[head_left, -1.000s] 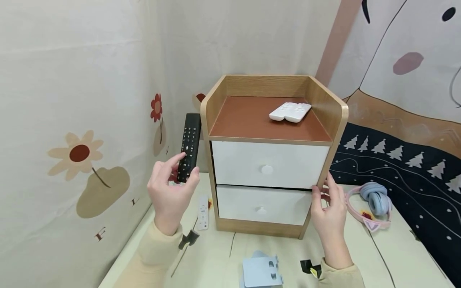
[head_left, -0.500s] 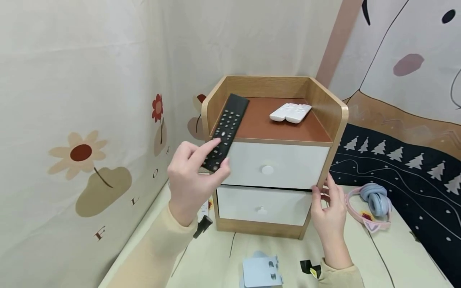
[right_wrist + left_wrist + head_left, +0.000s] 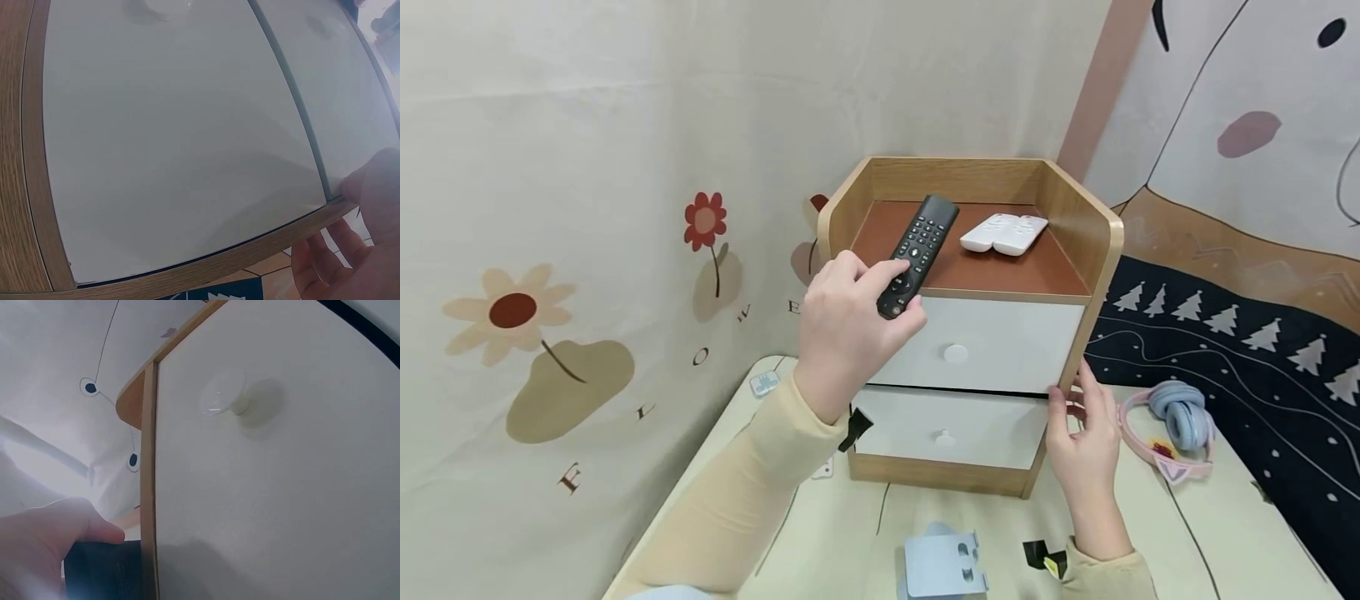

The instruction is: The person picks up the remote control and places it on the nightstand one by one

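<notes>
My left hand (image 3: 853,333) pinches the lower end of a black remote control (image 3: 922,246) between thumb and fingers. The remote is tilted, its buttons facing me, in front of the top shelf of a small wooden cabinet (image 3: 1078,196). In the left wrist view, only a dark part of the remote (image 3: 103,569) shows below the thumb. Two white remotes (image 3: 1004,234) lie side by side on the cabinet's brown top. My right hand (image 3: 1086,442) grips the cabinet's right side edge, thumb at the front and fingers around the side panel.
The cabinet has two white drawers, the upper (image 3: 1000,342) and the lower (image 3: 992,429), both with round knobs. Pink and blue headphones (image 3: 1183,417) lie at the right. A pale blue metal piece (image 3: 942,567) lies in front. A white remote (image 3: 823,469) is mostly hidden behind the left arm.
My left hand has carried the black remote from left of the cabinet rightward, to in front of its top shelf. The right hand has stayed on the side edge.
</notes>
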Demonstrator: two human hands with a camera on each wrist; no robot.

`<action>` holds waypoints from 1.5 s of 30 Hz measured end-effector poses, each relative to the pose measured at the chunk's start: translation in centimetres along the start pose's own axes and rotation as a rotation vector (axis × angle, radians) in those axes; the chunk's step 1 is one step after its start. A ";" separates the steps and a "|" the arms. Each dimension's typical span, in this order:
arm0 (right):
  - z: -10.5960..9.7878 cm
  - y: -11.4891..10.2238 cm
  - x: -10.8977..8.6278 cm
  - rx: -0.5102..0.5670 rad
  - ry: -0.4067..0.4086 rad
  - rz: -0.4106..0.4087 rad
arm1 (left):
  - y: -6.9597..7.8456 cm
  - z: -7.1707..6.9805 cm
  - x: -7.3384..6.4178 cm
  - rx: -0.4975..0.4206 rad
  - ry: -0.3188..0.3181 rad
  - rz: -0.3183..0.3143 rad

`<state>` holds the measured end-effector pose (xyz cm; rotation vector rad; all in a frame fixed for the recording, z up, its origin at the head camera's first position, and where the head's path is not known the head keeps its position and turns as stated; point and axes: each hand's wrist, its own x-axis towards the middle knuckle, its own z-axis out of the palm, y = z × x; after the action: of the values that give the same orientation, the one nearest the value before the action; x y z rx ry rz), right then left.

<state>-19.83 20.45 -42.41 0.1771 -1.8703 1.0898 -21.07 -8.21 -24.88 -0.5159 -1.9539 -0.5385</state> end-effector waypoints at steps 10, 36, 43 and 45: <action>0.0 -0.2 0.1 -0.013 -0.001 0.002 | 0.7 0.5 1.7 0.042 -0.123 -0.057; 0.0 -0.2 0.0 -0.020 -0.022 0.040 | 0.7 2.7 6.5 0.118 -0.526 -0.285; 0.0 -0.2 0.2 -0.014 -0.023 0.046 | 1.1 3.5 8.1 0.168 -0.610 -0.298; 0.0 -0.2 0.2 -0.018 -0.020 0.045 | 1.2 3.8 8.5 0.186 -0.634 -0.279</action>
<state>-19.81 20.44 -42.17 0.1366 -1.9097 1.1052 -26.57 -4.07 -18.54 -0.3145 -2.6778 -0.3817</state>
